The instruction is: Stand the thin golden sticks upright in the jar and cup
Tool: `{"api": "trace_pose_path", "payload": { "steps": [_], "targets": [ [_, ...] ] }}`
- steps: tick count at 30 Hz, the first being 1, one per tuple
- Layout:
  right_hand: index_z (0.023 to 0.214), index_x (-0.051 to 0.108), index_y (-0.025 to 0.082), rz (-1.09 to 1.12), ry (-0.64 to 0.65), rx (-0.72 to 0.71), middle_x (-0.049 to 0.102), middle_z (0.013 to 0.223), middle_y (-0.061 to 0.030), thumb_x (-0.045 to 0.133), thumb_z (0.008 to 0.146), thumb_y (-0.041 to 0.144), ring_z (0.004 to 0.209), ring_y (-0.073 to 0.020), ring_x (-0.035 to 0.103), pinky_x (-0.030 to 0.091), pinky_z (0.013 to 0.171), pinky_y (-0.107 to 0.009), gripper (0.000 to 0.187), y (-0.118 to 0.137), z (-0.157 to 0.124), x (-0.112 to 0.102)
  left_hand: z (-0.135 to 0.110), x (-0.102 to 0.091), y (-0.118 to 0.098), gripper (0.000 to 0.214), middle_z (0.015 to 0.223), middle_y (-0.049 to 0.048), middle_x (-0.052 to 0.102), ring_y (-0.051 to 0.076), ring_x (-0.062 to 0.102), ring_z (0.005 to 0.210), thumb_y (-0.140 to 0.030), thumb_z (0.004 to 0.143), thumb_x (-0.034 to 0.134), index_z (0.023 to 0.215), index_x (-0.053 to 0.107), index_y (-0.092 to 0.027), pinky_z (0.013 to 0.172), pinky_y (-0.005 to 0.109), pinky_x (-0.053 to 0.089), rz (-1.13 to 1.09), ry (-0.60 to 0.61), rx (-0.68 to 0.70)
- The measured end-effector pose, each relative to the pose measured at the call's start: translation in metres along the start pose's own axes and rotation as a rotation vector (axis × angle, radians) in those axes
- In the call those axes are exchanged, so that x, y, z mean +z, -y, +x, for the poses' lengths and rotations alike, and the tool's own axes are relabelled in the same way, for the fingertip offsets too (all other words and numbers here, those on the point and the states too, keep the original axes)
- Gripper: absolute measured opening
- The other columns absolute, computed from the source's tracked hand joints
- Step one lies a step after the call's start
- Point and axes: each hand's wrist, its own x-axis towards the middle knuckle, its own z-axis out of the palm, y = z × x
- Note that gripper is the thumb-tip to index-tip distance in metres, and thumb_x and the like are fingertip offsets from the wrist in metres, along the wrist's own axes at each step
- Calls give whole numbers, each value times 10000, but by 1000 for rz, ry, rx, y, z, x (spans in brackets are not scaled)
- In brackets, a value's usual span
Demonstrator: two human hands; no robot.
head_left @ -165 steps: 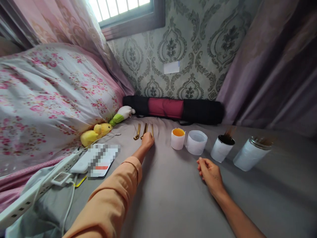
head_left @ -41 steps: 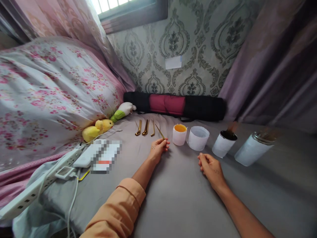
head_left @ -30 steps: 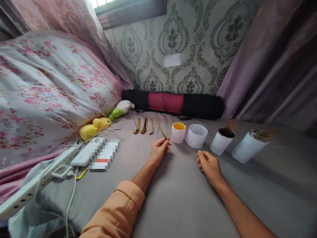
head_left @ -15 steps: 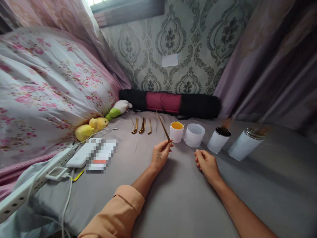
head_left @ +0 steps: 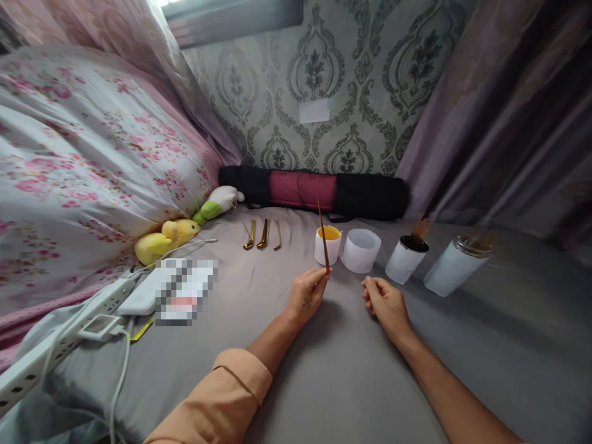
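Observation:
My left hand pinches the near end of a thin brown tapered stick between thumb and fingertips. The stick points up and away, crossing in front of a white-wrapped cup that is yellow inside. My right hand rests on the grey sheet with its fingers curled closed, and nothing shows in it. Just beyond it stands a wide translucent white cup. Farther right are a white-wrapped cup with a dark inside and a white-wrapped jar, both with thin brown pieces at the mouth.
Several gold-coloured rods with bent ends lie in groups on the grey sheet. At left are a power strip, a charger, cables, a white power bank and plush toys. A black-and-maroon long bag lies along the wall.
My left hand has moved slightly right and swung the stick from leaning left to nearly upright, now before the yellow cup. My right hand stays about where it was.

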Motion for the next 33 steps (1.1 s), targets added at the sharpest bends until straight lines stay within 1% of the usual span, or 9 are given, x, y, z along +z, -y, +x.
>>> {"api": "trace_pose_path", "payload": {
  "steps": [4,8,11,14,18,23,28,33],
  "targets": [
    [768,569,145,13,5,-25,510,568,-6,451,728,565,414,-79,453,338,356,-177,438,2,-1,1,-3,2,1,258,872,76,618,166,539,801,-289,805,471,986,650,-244,779,246,392,9,48,13],
    [800,573,142,35,4,-56,516,589,-14,444,734,564,427,-78,453,343,356,-174,446,5,-4,3,-4,3,3,244,908,75,612,181,529,866,-303,789,493,969,652,-263,838,264,375,-18,69,-18],
    [825,574,142,39,5,-76,525,610,-17,441,745,549,442,-76,459,349,364,-170,435,7,-5,4,-5,1,5,244,934,74,607,185,519,899,-304,786,498,976,648,-271,865,272,363,6,74,-5],
    [843,571,151,33,12,-91,530,629,-13,435,761,529,456,-75,466,358,382,-170,410,9,-7,4,-5,-1,8,265,954,76,603,182,515,908,-291,806,467,1013,632,-277,862,272,364,94,73,59],
    [854,572,154,44,16,-101,536,640,-12,434,761,533,471,-79,468,372,409,-180,414,11,-9,5,-4,-4,11,308,971,90,595,183,505,913,-262,843,393,1079,592,-255,850,294,372,299,113,177],
    [906,562,154,55,28,-112,541,687,-24,417,772,526,492,-80,473,377,413,-179,421,14,-11,5,-3,-5,12,328,984,88,585,180,502,906,-238,857,360,1120,555,-243,834,305,386,465,143,268],
    [951,552,164,78,62,-140,549,715,-26,421,782,491,513,-84,482,377,415,-183,391,16,-13,7,-3,-6,11,339,988,98,571,183,495,902,-202,860,339,1133,538,-228,823,314,391,513,174,334],
    [974,537,157,126,97,-154,555,730,-26,453,785,417,516,-77,481,392,436,-187,332,19,-16,9,-2,-7,10,321,977,101,562,184,497,893,-193,854,354,1110,547,-220,823,322,387,497,180,353]
  ]
}}
